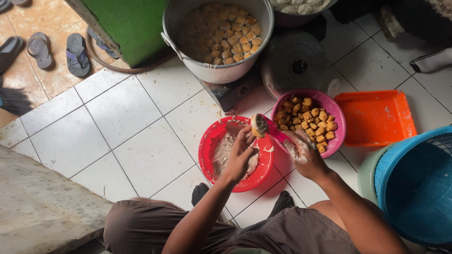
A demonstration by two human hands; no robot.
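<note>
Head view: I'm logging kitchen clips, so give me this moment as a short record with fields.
setting: white tiled floor, person seated
left hand: holds a fried tofu puff over the red bowl
right hand: grip on a pink spoon, tip at the puff
red bowl: pale paste inside
pink colander: fried puffs, beside the red bowl
metal pot: many puffs
nearby: orange tray, blue basket, round lid

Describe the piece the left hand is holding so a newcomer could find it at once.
Start at the red bowl of pale paste on the white tiles. Above its upper rim, the left hand pinches one tofu puff. Unlike the puffs in the pink basket, it is smeared with paste.
</note>
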